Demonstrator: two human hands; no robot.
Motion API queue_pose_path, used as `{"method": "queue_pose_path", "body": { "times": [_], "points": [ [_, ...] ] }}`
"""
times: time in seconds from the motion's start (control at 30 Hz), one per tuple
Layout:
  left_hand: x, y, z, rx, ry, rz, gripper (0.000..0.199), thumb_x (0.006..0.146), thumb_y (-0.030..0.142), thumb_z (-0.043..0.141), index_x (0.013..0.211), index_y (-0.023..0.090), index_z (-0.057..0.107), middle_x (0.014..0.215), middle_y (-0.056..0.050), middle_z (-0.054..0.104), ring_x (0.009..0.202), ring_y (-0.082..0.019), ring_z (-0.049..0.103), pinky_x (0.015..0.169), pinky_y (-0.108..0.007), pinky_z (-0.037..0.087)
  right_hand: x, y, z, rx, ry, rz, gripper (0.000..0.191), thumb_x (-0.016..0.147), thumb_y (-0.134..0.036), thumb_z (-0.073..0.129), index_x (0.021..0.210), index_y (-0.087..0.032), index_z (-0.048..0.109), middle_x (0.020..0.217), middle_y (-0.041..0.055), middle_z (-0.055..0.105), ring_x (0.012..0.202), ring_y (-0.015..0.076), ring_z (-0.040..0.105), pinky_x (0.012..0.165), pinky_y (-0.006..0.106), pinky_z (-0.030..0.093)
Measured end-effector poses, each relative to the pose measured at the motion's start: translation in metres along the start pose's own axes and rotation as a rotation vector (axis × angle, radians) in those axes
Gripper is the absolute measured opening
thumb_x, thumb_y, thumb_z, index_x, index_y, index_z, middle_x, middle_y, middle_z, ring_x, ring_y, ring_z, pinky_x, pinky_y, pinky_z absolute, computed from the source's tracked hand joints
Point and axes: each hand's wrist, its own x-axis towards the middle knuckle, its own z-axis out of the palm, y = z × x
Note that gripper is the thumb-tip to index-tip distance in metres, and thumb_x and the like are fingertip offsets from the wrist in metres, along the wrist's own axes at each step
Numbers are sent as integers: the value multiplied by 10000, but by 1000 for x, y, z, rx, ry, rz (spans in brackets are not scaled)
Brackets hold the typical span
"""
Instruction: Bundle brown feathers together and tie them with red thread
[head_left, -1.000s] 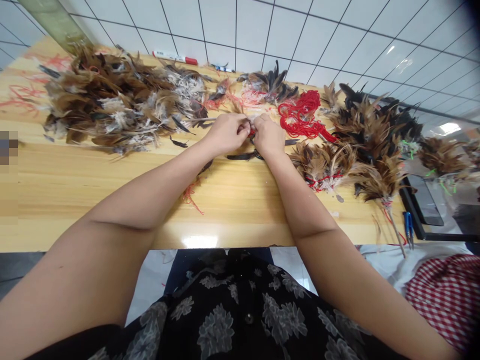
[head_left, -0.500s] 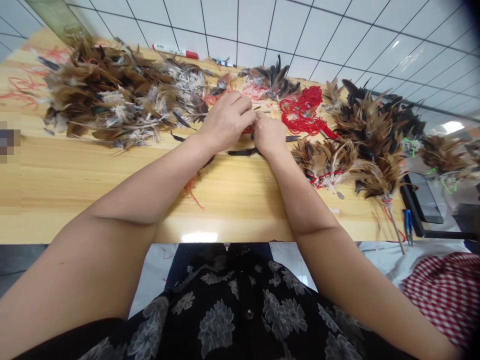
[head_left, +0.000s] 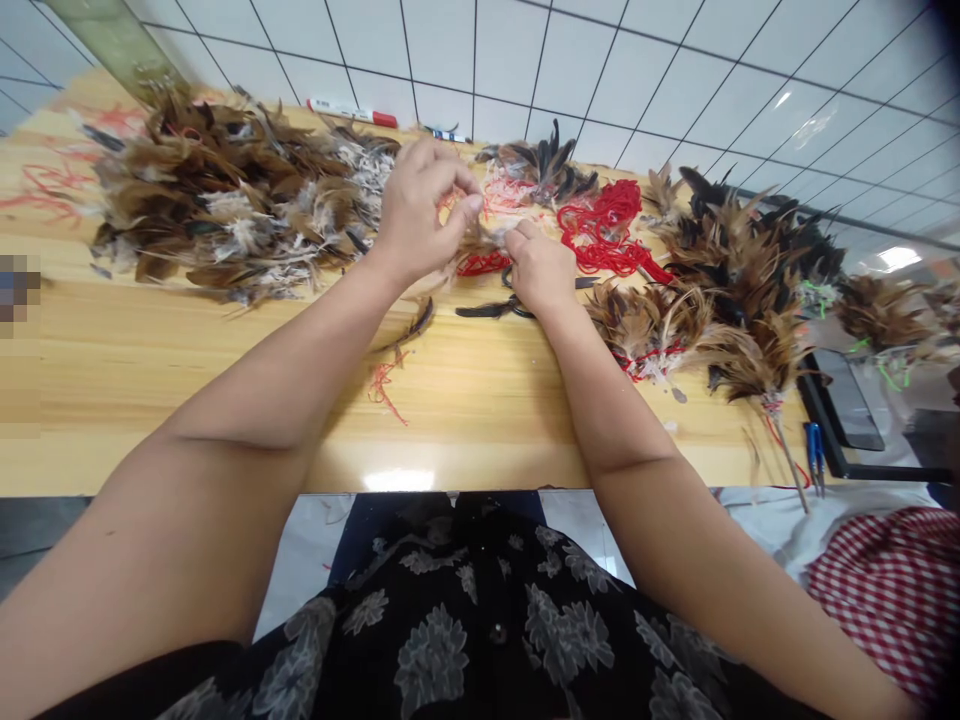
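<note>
My left hand (head_left: 424, 205) is raised a little over the table, its thumb and forefinger curled together in a loose pinch; whatever sits between the tips is too small to make out. Close by on the right, my right hand (head_left: 541, 265) is closed, with a brown, pale-based feather (head_left: 474, 243) at its fingertips. Red yarn (head_left: 484, 263) lies beneath the feather. Black scissors (head_left: 517, 305) rest partly hidden under my right hand, beside a dark feather (head_left: 484, 311). A thin dark feather (head_left: 420, 322) lies in front of my left wrist.
A large heap of brown feathers (head_left: 225, 200) covers the table's left. Red yarn (head_left: 611, 225) and tied feather bunches (head_left: 652, 325) lie right, with a feather duster (head_left: 772, 370), blue-handled snips (head_left: 814, 450) and a phone (head_left: 847, 400). A red-capped marker (head_left: 352, 112) lies by the tiled wall.
My left hand has moved left and up, away from my right hand, and its fingers have lifted. The feather and red yarn between the hands now show. My right hand has shifted slightly right.
</note>
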Motion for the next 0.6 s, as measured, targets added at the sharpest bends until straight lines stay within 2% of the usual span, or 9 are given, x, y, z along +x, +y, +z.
{"method": "queue_pose_path", "body": {
  "times": [0.03,0.1,0.2,0.27,0.37,0.5,0.6],
  "points": [
    [1,-1,-1,11,27,-5,145,1133,419,832,1136,274,839,1431,-76,829,1465,-351,610,1396,-572,487,-2,-5,-2,-23,-21,-36,344,1234,-199,516,1345,-254,837,1455,109,884,1306,317,836,1119,416,638],
    [4,-4,0,5,-48,-25,114,1106,399,829,1096,287,852,1352,-66,853,1428,-355,656,1393,-563,505,-4,-13,-7,-53,-68,-103,365,1250,-218,504,1379,-251,844,1438,109,895,1284,308,837,1097,402,624],
    [6,-9,4,-73,-240,-109,142,1052,415,816,969,300,807,1085,-74,853,1310,-393,763,1233,-558,619,-6,-20,-11,-61,-99,-161,402,1281,-253,467,1425,-241,842,1441,120,898,1265,301,832,1083,397,613],
    [6,-9,7,-136,-272,-156,149,1002,421,811,942,290,773,1009,-83,835,1216,-398,808,1108,-541,660,-7,-20,-12,-43,-89,-160,391,1284,-266,473,1417,-244,840,1440,121,898,1265,300,828,1083,395,613],
    [4,-9,11,-191,-244,-195,186,978,453,833,952,298,733,1009,-77,825,1172,-384,799,1026,-519,664,-7,-16,-10,-9,-71,-121,336,1266,-275,518,1368,-257,838,1474,125,891,1288,317,823,1090,405,621],
    [7,-17,13,-242,-138,-292,252,1102,464,823,1015,286,667,1015,-38,783,1192,-304,721,1045,-475,620,-2,-6,-3,47,-22,-50,305,1267,-306,530,1268,-263,832,1516,144,868,1328,345,813,1129,446,648],
    [15,-30,13,-311,-61,-409,328,1186,509,776,1052,280,583,989,-7,731,1216,-249,685,1070,-450,596,7,8,6,138,43,-22,341,1294,-418,524,1163,-269,801,1427,145,858,1376,354,793,1215,492,655]
  ]
}}
